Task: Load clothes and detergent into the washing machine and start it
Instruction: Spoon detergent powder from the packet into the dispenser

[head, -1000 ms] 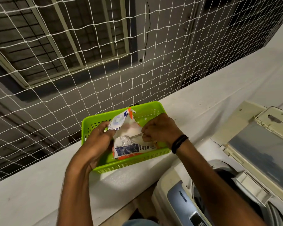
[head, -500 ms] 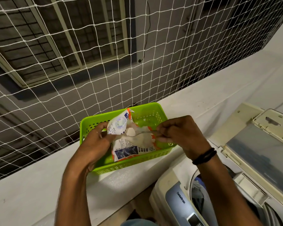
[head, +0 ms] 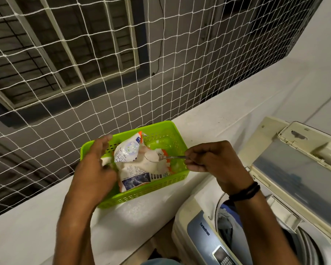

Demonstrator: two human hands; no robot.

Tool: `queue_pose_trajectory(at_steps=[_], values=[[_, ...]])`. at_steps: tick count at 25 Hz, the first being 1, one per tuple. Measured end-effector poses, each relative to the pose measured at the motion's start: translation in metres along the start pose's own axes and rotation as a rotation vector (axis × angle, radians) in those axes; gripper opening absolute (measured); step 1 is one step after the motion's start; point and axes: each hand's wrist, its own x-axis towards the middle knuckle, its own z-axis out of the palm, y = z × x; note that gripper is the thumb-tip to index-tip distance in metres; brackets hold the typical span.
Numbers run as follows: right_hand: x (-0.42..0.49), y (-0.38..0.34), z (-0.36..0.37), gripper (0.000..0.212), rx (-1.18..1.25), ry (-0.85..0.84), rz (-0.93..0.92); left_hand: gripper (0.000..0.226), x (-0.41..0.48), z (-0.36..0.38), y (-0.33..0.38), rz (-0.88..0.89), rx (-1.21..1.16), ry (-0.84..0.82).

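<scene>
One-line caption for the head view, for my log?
Right hand holds a loaded spoon over the detergent packet in the green basket, beside the open washing machine.

I see lime-green slotted plastic basket (head: 161, 125), white plastic detergent pouch (head: 134, 175) orange-edged, blue-printed; silver metal spoon (head: 172, 157); cream washing machine (head: 182, 222).

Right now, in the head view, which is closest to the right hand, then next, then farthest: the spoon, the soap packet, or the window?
1. Spoon, held in the right hand.
2. Soap packet, just left of it.
3. Window, far off at upper left.
</scene>
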Motion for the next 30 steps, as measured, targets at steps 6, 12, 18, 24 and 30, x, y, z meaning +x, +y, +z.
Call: queue_pose_trajectory(at_steps=[6,12,18,24,30], values=[[-0.027,0.003,-0.047,0.016,0.142,0.093,-0.051,0.051,-0.036,0.049,0.071,0.39,-0.481,0.42],[-0.057,0.027,-0.12,0.017,0.222,0.359,-0.035,0.033,-0.044,0.141,0.109,0.494,-0.504,0.135],[-0.089,0.089,-0.206,0.03,0.342,0.713,0.021,0.024,-0.048,0.258,0.124,0.399,-0.437,-0.24],[-0.107,0.18,-0.283,0.021,0.334,0.964,0.177,0.01,-0.052,0.434,0.086,-0.107,-0.326,-0.749],[-0.08,0.289,-0.311,0.01,0.046,1.117,0.459,0.033,-0.068,0.531,0.048,-0.723,-0.373,-0.929]])
